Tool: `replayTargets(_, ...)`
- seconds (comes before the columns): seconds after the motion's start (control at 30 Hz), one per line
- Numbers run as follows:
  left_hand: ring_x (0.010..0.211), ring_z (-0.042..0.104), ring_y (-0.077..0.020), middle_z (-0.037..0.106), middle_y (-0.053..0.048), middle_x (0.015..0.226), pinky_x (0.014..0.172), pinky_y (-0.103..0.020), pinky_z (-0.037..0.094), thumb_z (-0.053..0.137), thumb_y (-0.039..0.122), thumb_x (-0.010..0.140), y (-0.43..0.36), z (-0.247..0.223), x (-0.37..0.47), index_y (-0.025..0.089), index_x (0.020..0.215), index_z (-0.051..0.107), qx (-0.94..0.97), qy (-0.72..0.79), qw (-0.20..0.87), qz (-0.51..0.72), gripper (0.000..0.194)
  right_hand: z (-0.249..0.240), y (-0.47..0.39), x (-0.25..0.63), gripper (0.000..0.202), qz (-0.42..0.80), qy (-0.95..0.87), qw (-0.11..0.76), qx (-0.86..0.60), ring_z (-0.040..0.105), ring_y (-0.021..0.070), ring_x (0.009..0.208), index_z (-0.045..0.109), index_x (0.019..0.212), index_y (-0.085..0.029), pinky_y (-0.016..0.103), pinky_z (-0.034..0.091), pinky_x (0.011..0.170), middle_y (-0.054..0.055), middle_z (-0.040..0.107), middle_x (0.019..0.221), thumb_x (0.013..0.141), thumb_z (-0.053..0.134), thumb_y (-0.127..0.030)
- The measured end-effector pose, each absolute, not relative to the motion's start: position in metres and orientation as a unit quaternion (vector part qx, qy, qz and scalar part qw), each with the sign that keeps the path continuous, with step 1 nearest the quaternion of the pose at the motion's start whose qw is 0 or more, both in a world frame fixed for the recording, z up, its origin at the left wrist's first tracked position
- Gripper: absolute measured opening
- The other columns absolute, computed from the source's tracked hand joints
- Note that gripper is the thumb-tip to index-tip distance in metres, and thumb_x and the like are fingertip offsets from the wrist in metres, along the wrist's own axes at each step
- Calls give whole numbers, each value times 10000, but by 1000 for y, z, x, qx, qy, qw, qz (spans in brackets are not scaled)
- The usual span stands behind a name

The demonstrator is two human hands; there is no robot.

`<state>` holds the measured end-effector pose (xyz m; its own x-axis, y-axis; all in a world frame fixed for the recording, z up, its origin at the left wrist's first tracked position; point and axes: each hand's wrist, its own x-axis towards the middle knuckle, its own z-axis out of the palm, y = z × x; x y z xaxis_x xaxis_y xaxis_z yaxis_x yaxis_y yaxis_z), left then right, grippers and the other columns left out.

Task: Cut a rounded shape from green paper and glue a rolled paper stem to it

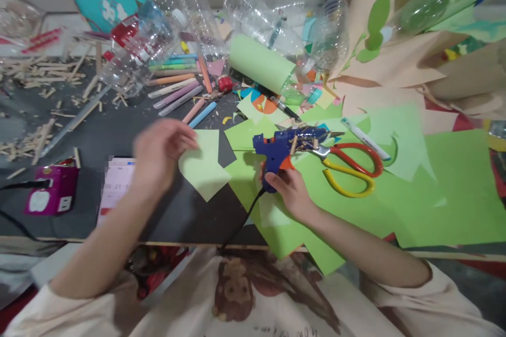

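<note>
My right hand [292, 192] is wrapped round the handle of a blue glue gun [274, 158] with an orange trigger. The nozzle points right, and thin wood bits lie across its front end. My left hand [162, 150] is slightly blurred, its fingers drawn together over the upper left edge of a pale green paper piece [207, 168]. What is between those fingertips is too small to tell. Scissors [351, 168] with one red and one yellow handle lie just right of the glue gun, on green paper sheets [356, 221].
Clear plastic bottles [272, 16] and a green paper-wrapped bottle [261, 63] lie at the back. Several markers [177, 89] sit behind my left hand. A phone [114, 189], a purple box [51, 189] and wood sticks [43, 71] are on the left. A black cord [245, 221] crosses the table's front edge.
</note>
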<state>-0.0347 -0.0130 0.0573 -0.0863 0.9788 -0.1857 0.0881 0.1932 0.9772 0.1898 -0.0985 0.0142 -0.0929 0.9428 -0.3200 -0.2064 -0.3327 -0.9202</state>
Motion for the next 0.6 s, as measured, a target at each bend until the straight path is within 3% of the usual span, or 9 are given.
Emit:
replayTargets(0.1,598,474,-46,611,71,753,668,-225,452,482,129,809,59,52,-119,148,814,569,504,691,79,512,90,10,-98,194,560,646,-356,445,-507,521,161,648,645,815,-177,290,413,581,31,593,691,653,717,-709)
replayTargets(0.17,706,495,-55,656,55,869,790,-251,472,549,91,743,98,43,-170,109,929,619,525,758,-80,379,199,8,-98,193,565,645,-361,442,-509,508,158,636,655,833,-176,289,404,571,25,580,678,658,714,-710)
replayTargets(0.27,696,480,-99,688,2,860,812,-334,515,631,310,772,126,28,-218,104,968,660,572,809,-42,130,286,8,-97,192,550,643,-363,440,-511,508,161,640,654,838,-179,293,401,574,20,570,671,662,722,-696)
replayTargets(0.4,754,513,-144,691,-23,906,858,-437,530,504,542,850,126,21,-231,158,971,658,643,761,-42,70,431,11,-95,191,564,650,-342,442,-514,524,165,653,651,833,-173,297,414,585,30,592,699,628,748,-689)
replayTargets(0.47,780,546,-162,690,-41,923,855,-491,537,500,511,871,125,26,-223,151,977,656,628,776,-55,38,407,11,-95,192,566,652,-334,446,-514,525,158,650,654,831,-170,294,414,589,29,594,705,620,758,-684)
replayTargets(0.53,805,595,-188,691,-90,961,822,-531,549,517,380,896,123,38,-208,84,1025,649,604,793,-77,4,349,11,-94,193,558,653,-329,452,-511,532,155,647,656,828,-170,292,418,591,30,602,705,626,758,-681)
replayTargets(0.6,833,631,-212,684,-132,969,780,-506,564,519,256,922,116,54,-188,17,1053,624,667,736,-103,50,292,9,-94,194,545,654,-321,458,-509,549,155,647,655,818,-172,292,432,597,34,621,710,636,756,-676)
